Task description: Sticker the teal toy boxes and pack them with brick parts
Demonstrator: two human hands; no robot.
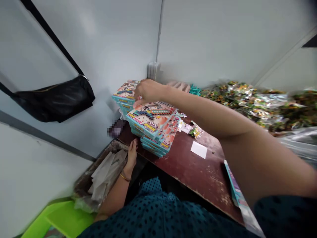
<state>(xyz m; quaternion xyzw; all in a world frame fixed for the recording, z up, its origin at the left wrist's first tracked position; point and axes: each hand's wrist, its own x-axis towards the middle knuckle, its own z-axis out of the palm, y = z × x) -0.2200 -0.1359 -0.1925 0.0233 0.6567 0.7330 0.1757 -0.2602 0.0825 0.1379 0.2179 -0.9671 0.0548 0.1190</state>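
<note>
My right hand [148,91] reaches across the boxes, its fingers curled at the far edge of a flat toy box [154,116] with orange, white and teal printing. That box lies askew on top of a stack of like boxes; part of its far edge is hidden under the hand. Behind it to the left stands another stack of boxes [126,91]. A lower, front stack [158,145] sits close to the table's near edge. My left hand [132,154] is beside the table edge with its fingers stretched out, close to the stacks and holding nothing visible.
A brown table [198,175] bears a white card [198,149] and a small bag of coloured pieces [195,131]. Many bagged pieces [237,99] are heaped at right. Below left are a lined carton [85,180] and a green bin [66,218]. A black bag [54,99] hangs left.
</note>
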